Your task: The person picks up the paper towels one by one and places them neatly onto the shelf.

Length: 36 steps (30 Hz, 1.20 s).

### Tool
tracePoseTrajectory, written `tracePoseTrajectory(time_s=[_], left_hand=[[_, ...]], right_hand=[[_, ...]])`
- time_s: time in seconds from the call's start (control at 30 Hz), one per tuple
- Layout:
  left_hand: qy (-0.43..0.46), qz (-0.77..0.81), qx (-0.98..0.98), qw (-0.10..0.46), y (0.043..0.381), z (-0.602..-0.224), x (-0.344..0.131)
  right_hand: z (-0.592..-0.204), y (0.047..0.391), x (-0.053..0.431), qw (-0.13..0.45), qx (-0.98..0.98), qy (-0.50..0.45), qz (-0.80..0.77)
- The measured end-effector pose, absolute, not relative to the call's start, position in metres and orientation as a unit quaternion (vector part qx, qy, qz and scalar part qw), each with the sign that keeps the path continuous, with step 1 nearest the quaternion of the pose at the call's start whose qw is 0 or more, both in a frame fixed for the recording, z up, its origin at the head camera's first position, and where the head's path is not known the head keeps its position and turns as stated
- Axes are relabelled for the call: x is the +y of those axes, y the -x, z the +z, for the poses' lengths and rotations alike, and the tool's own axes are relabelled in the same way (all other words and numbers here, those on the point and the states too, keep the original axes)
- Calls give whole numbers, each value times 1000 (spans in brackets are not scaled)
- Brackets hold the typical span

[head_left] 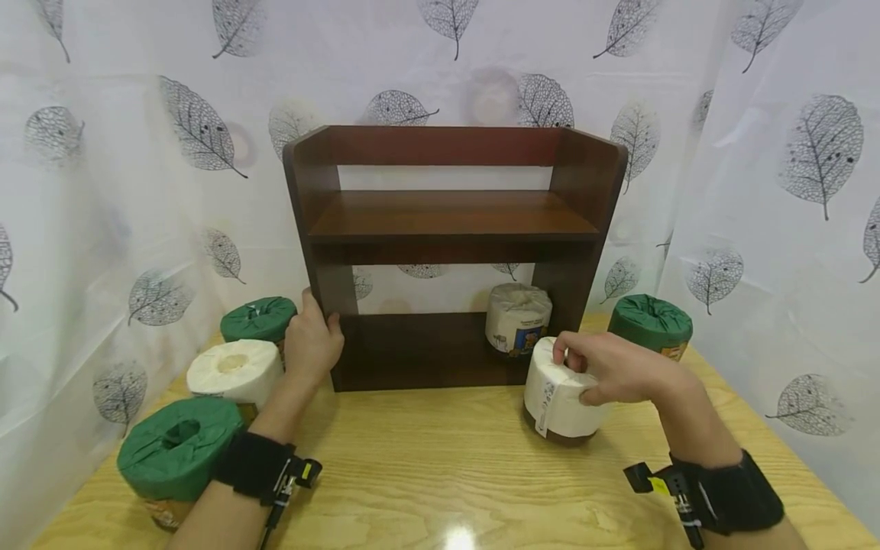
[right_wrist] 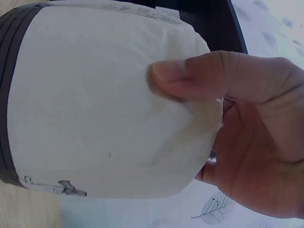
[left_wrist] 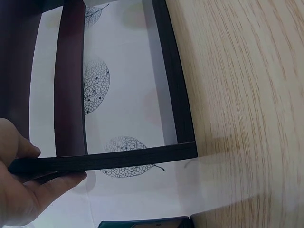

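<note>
My right hand [head_left: 612,368] holds a white-wrapped toilet paper roll [head_left: 560,401], fingers at the hole in its top. In the right wrist view the thumb [right_wrist: 190,78] presses the roll's pale side, and a dark band [right_wrist: 12,95] runs round its base. The roll is just in front of the brown wooden shelf's lower right corner. With my left hand [head_left: 312,340] I grip the edge of the shelf's left side panel [left_wrist: 128,159], thumb and fingers on opposite faces. Another white-wrapped roll [head_left: 517,317] stands on the bottom board at the right.
Left of the shelf, a green-wrapped roll [head_left: 257,319], a white one [head_left: 234,370] and a nearer green one [head_left: 180,439] stand in a row beside my left arm. One more green roll [head_left: 649,321] is right of the shelf. Leaf-patterned curtains [head_left: 770,229] surround the wooden table [head_left: 412,466].
</note>
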<state>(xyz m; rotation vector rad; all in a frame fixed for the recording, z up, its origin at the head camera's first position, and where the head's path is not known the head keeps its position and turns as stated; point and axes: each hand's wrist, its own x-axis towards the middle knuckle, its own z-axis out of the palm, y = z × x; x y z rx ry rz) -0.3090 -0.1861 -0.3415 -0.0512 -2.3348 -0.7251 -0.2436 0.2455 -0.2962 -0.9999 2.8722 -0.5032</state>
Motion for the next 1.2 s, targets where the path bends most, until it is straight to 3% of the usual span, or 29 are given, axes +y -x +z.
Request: tracePoseTrajectory(time_s=[0.53,0.8,1.2], left_hand=[[25,-278,-897,342,310,-343,-187],[23,-277,-896,347,310,-344,-187],[25,-278,-895,347,309,-342,-187]], right_hand=[[-295,251,201,9,912,374,-166],[-295,265,187,-31,897,410,-161],[-307,286,172,-44,902,397,-162]])
